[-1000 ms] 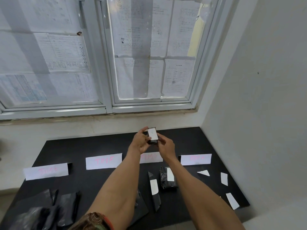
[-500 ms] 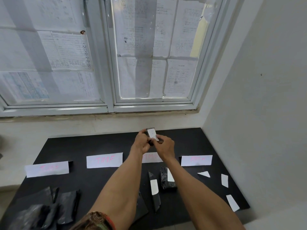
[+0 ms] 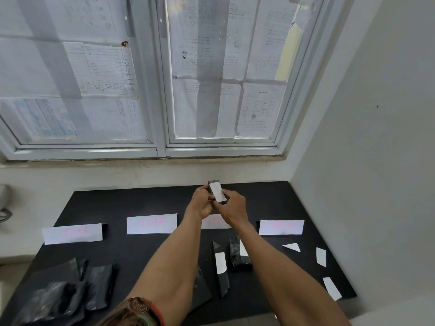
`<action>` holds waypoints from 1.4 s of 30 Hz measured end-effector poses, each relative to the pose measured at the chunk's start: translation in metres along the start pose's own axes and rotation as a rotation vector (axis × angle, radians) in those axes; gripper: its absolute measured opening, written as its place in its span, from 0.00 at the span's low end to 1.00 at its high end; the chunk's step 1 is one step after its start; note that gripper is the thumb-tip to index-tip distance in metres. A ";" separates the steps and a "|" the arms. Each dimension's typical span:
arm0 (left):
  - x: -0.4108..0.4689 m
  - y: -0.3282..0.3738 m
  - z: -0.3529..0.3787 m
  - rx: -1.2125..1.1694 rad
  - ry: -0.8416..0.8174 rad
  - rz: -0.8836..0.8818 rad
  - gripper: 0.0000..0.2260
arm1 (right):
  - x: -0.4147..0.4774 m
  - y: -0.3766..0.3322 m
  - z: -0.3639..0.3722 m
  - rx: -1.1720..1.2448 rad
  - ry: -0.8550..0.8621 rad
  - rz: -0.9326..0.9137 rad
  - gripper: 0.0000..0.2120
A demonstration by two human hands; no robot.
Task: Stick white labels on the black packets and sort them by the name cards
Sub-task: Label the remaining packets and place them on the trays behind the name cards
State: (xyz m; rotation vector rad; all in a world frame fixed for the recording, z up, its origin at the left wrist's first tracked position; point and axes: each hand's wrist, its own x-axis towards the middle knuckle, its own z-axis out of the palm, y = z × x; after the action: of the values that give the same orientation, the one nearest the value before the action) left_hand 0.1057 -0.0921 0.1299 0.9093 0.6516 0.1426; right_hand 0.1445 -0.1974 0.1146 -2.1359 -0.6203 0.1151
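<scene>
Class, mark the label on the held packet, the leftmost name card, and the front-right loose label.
held packet's label [image 3: 217, 192], head view, the label's centre.
leftmost name card [image 3: 73, 233], head view, the card's centre.
front-right loose label [image 3: 332, 288], head view, its middle.

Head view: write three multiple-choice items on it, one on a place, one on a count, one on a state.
1. Where on the table does the pile of black packets lie?
A. far right corner
B. near left corner
C. middle, by the wall

2. How many name cards lie in the row?
A. two
B. four
C. six

3. The packet gripped by the left hand and the right hand is:
A. bare
B. torn open
C. carrying a white label

Answers:
1 B, the pile sits by the near left edge.
2 B, four white cards cross the table, one partly behind the arms.
3 C, a white label covers its upturned face.
</scene>
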 end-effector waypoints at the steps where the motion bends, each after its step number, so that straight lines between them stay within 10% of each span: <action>1: 0.000 0.001 -0.002 0.030 -0.006 0.008 0.20 | 0.000 0.001 -0.001 -0.009 -0.011 -0.001 0.21; 6: 0.006 0.011 -0.018 0.722 0.020 0.352 0.40 | -0.002 0.010 -0.012 -0.098 -0.045 0.003 0.12; 11: 0.009 0.015 -0.025 1.309 -0.124 0.486 0.29 | 0.000 0.014 -0.020 -0.153 -0.095 -0.015 0.13; 18: 0.004 0.006 -0.037 1.388 0.018 0.527 0.22 | 0.004 0.014 -0.025 -0.150 -0.212 -0.055 0.30; 42: -0.029 -0.081 -0.195 1.995 0.162 0.197 0.16 | -0.066 0.034 0.145 -0.276 -0.561 -0.001 0.16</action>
State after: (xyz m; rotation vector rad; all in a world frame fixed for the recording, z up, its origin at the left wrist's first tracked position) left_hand -0.0426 -0.0199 -0.0047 2.8966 0.7365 -0.3723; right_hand 0.0569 -0.1379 -0.0090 -2.3765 -1.0058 0.6795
